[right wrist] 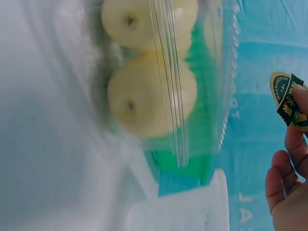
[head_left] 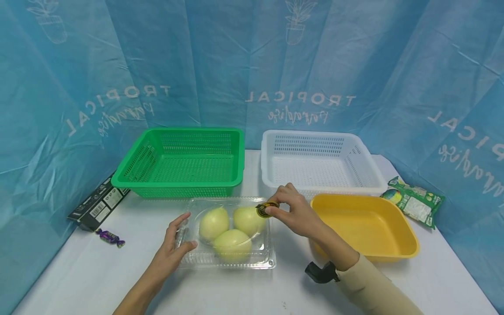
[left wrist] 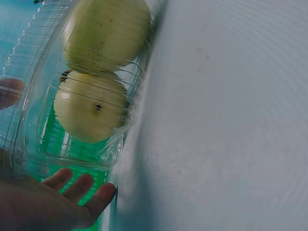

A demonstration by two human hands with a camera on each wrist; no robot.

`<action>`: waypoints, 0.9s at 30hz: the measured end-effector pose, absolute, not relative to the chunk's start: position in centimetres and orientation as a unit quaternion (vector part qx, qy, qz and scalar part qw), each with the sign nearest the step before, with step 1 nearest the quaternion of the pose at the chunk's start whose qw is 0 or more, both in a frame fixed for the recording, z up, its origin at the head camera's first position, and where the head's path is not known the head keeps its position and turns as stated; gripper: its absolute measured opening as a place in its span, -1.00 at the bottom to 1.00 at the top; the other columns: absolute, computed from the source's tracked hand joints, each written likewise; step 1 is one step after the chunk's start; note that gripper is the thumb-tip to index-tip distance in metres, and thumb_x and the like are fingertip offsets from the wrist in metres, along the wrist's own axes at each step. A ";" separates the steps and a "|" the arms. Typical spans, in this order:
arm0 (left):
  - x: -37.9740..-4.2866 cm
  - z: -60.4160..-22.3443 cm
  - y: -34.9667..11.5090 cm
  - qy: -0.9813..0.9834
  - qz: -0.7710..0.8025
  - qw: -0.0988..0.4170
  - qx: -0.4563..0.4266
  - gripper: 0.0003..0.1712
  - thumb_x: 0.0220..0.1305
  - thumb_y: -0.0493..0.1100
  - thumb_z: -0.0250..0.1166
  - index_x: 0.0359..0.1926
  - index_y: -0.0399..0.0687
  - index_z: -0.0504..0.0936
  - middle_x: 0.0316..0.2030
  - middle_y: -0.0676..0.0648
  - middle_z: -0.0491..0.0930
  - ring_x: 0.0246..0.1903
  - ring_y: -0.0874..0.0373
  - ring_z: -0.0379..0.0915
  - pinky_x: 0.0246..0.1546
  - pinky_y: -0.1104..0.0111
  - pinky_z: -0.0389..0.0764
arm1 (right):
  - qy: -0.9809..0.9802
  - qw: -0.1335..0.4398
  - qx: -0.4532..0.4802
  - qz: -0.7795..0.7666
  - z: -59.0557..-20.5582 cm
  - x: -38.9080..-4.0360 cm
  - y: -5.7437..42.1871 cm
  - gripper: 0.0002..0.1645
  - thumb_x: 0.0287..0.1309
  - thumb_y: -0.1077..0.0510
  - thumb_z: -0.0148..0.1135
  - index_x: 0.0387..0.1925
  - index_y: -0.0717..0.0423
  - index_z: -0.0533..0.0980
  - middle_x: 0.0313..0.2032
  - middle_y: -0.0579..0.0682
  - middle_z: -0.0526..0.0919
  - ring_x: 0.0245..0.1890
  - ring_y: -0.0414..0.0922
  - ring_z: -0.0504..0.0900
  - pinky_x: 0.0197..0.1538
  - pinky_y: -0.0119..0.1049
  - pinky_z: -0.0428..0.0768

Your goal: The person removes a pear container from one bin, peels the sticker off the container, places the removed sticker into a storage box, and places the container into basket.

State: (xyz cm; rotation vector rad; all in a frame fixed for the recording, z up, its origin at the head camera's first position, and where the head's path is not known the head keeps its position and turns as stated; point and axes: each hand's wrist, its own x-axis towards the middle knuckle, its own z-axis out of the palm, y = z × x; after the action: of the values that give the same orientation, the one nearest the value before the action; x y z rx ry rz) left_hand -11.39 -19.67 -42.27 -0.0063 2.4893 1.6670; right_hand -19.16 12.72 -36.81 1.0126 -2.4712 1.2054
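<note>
A clear plastic clamshell box holds three pale yellow-green pears and lies on the white table. My left hand rests against the box's left side, its thumb over the lid and its fingers spread fairly straight. In the left wrist view, several fingers of that hand extend beside the box's end. Above the box's right side, my right hand pinches an oval black-and-gold sticker between thumb and finger. Printed lettering shows on the sticker in the right wrist view, held apart from the box.
Behind the box stand a green basket and a white basket. A yellow basin sits to the right, with a green packet beyond it. At left lie a black box and a purple-wrapped candy.
</note>
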 end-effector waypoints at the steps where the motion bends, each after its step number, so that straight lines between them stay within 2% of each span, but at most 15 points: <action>1: -11.4 -42.3 -19.7 0.829 0.555 0.073 -0.002 -0.16 0.28 -0.05 0.14 0.44 0.37 -0.13 0.49 -0.19 -0.32 0.43 -0.38 -0.51 0.18 -0.47 -0.25 | -0.840 0.102 0.337 0.414 -36.8 -19.1 13.2 -0.92 0.10 0.11 0.32 -0.39 -0.18 0.58 -0.44 -0.27 0.49 -0.30 -0.27 0.28 -0.29 -0.33 0.27; 7: -11.4 -42.1 -19.6 0.830 0.554 0.071 -0.003 -0.16 0.28 -0.06 0.14 0.44 0.37 -0.12 0.49 -0.19 -0.33 0.43 -0.38 -0.51 0.18 -0.47 -0.25 | -0.848 0.091 0.297 0.429 -36.6 -18.7 15.7 -0.91 0.09 0.13 0.32 -0.39 -0.18 0.58 -0.43 -0.24 0.47 -0.27 -0.18 0.30 -0.25 -0.34 0.29; 12: -11.5 -42.1 -19.6 0.830 0.554 0.068 -0.002 -0.16 0.28 -0.06 0.15 0.44 0.34 -0.12 0.49 -0.18 -0.33 0.43 -0.37 -0.52 0.19 -0.46 -0.25 | -0.859 0.103 0.266 0.425 -36.9 -18.5 17.5 -0.98 0.11 0.10 0.31 -0.41 -0.11 0.60 -0.44 -0.23 0.48 -0.28 -0.19 0.30 -0.28 -0.34 0.31; 21: -11.3 -42.2 -19.6 0.826 0.559 0.068 0.003 -0.16 0.28 -0.07 0.14 0.44 0.36 -0.12 0.49 -0.20 -0.31 0.43 -0.39 -0.50 0.17 -0.47 -0.23 | -0.867 0.141 0.229 0.419 -38.0 -18.3 20.3 -0.84 0.05 0.25 0.33 -0.48 -0.09 0.56 -0.47 -0.16 0.51 -0.32 -0.25 0.29 -0.27 -0.41 0.31; 27: -11.2 -42.2 -19.7 0.824 0.562 0.066 0.006 -0.16 0.28 -0.06 0.15 0.44 0.33 -0.11 0.49 -0.19 -0.31 0.43 -0.39 -0.51 0.17 -0.47 -0.25 | -0.888 0.139 0.188 0.396 -38.8 -18.1 22.8 -0.84 0.10 0.19 0.30 -0.51 -0.09 0.51 -0.47 -0.17 0.46 -0.30 -0.19 0.30 -0.26 -0.36 0.34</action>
State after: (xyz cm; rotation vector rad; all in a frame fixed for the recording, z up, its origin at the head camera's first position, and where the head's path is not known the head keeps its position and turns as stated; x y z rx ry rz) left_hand -11.24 -19.65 -42.23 0.0168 2.4861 1.6951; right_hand -18.08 22.81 -38.79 0.5427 -2.5671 1.1463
